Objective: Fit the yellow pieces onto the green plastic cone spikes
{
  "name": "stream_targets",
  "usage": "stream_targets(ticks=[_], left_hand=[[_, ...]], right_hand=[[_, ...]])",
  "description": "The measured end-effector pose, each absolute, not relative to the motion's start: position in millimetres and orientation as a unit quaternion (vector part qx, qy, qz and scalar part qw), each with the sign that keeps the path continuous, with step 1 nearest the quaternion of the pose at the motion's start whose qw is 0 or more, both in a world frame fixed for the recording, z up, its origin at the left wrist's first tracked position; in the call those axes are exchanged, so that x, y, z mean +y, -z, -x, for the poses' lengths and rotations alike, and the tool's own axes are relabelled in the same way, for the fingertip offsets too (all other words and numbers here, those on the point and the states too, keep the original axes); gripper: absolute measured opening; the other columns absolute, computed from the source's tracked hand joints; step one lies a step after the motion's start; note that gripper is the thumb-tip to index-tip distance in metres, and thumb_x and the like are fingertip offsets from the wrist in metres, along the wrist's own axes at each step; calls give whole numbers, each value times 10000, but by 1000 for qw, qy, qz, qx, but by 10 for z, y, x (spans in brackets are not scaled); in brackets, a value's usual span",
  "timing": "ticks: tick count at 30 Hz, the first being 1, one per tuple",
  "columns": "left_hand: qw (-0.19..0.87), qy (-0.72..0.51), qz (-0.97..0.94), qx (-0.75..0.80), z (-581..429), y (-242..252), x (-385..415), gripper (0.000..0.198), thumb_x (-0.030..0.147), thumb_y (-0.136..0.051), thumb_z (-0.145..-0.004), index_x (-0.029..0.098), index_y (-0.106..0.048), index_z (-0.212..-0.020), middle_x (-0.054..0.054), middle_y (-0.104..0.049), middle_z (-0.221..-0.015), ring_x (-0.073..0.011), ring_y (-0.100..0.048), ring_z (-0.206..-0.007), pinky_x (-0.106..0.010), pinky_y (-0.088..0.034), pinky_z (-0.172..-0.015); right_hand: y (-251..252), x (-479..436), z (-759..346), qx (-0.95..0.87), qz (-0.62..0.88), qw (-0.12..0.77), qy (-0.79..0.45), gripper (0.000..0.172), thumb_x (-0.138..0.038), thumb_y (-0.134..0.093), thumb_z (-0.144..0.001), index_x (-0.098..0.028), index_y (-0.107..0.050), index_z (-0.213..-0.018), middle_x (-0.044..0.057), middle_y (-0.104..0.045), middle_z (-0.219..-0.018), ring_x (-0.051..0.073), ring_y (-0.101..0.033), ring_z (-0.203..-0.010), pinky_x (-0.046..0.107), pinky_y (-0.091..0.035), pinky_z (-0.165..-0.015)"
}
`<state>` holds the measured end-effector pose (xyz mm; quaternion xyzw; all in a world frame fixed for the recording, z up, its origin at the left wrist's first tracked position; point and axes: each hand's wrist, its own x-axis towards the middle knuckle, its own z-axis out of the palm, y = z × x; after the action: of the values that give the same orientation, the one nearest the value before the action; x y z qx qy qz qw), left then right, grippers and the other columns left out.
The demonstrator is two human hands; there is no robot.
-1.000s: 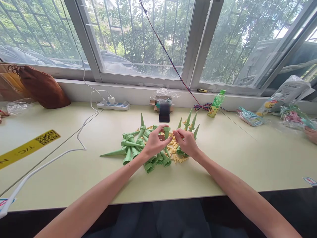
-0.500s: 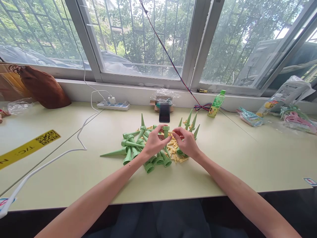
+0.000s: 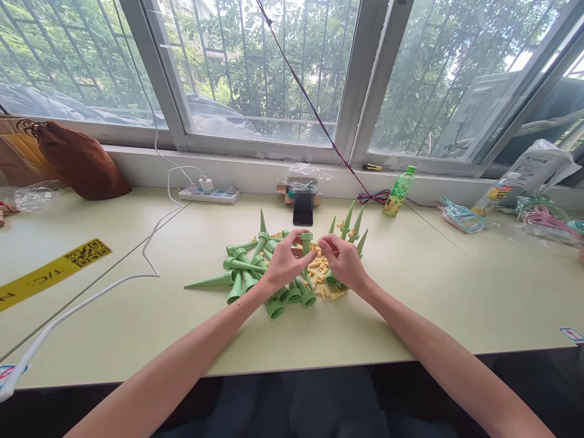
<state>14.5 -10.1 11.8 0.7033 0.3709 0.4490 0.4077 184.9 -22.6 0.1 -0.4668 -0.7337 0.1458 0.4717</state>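
Note:
My left hand (image 3: 288, 260) is closed around a green plastic watering spike (image 3: 306, 244), held with its wide end up and its tip down. Just to the right, my right hand (image 3: 341, 260) is pinched near that spike; whatever is between its fingertips is too small to make out. Several loose green watering spikes (image 3: 246, 265) lie heaped on the left, beside and below my left hand. Small yellow plastic pieces (image 3: 319, 267) are scattered on the table between and under my hands. Behind my right hand, several spikes (image 3: 348, 219) stand point up, with yellow pieces on them.
A phone (image 3: 303, 210) leans on a small box at the back. Farther off are a power strip (image 3: 210, 194), a green bottle (image 3: 399, 191), a brown bag (image 3: 84, 161) and wrapped brushes (image 3: 462, 215). A white cable (image 3: 146, 249) crosses the table (image 3: 438, 274) on the left.
My right hand has drawn slightly right, away from the held spike; the yellow piece seen at its fingertips no longer shows clearly. My left hand and the spike have stayed put.

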Motion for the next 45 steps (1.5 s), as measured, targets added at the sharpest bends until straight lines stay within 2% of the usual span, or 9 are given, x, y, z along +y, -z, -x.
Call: stream_targets(ticks=[3,7,12,17,21,26,29,38,45], left_hand=[[402,-460,-701,368,-150,-106,-86,509,378,-675,-771,176,-527,-1215,-35,-598,-870,-62,-514,-523,-173,-426,-441],[396,-463,-704,365,-154,-99,-82,503,372,-675,-768,178,-532,-1209,-38,-596,-886,-66,-535,-537,-173,-431,-450],[408,-446,-712,358,-146,-114,-101,513,340,-678,-761,165,-524,-1218,1,-549,-755,-59,-471,-491,-165,-363,-417],[406,-442,-717,355,-145,-135,-122,505,326,-680,-762,166,-527,-1215,26,-498,-697,-57,-448,-483,-167,-340,-414],[414,-442,-711,357,-145,-139,-114,515,346,-681,-761,168,-527,-1219,18,-520,-703,-70,-484,-496,-174,-385,-424],[412,-452,-700,368,-146,-121,-83,515,365,-680,-762,183,-528,-1219,-7,-573,-787,-68,-516,-519,-167,-416,-434],[411,-452,-702,365,-148,-114,-82,509,364,-678,-763,181,-529,-1214,-18,-585,-816,-68,-519,-521,-167,-410,-430],[357,-438,-742,361,-140,-97,-98,465,316,-649,-775,184,-528,-1205,0,-538,-807,-37,-433,-465,-166,-353,-410],[382,-438,-730,360,-148,-115,-110,477,314,-657,-770,175,-527,-1208,19,-519,-724,-54,-454,-479,-164,-364,-415]], right_hand=[[-12,-238,-1843,-737,454,474,-162,282,-434,-472,-934,-188,-584,-1017,47,-662,-844,137,-569,-624,255,-445,-576],[0,-230,-1841,-744,444,472,-163,254,-412,-479,-932,-189,-590,-983,64,-664,-901,151,-588,-686,263,-461,-596],[20,-209,-1850,-747,455,461,-153,307,-425,-428,-955,-189,-567,-817,13,-586,-683,126,-493,-578,251,-390,-545],[36,-191,-1858,-750,464,454,-124,446,-456,-350,-976,-199,-400,-615,-33,-399,-529,103,-347,-493,251,-290,-500],[17,-206,-1855,-743,472,458,-127,466,-466,-300,-988,-196,-430,-631,-15,-469,-559,110,-420,-511,252,-326,-524],[0,-228,-1846,-740,453,473,-157,280,-444,-444,-944,-192,-564,-924,34,-631,-791,134,-544,-614,254,-410,-559],[18,-217,-1850,-742,447,472,-165,246,-420,-474,-931,-193,-569,-925,49,-645,-831,146,-567,-653,259,-428,-573],[45,-192,-1871,-755,462,450,-114,389,-403,-391,-966,-197,-461,-644,-30,-435,-548,107,-336,-501,255,-290,-512],[72,-178,-1876,-753,466,450,-118,432,-419,-364,-978,-192,-436,-618,-28,-451,-543,97,-340,-489,250,-280,-504]])
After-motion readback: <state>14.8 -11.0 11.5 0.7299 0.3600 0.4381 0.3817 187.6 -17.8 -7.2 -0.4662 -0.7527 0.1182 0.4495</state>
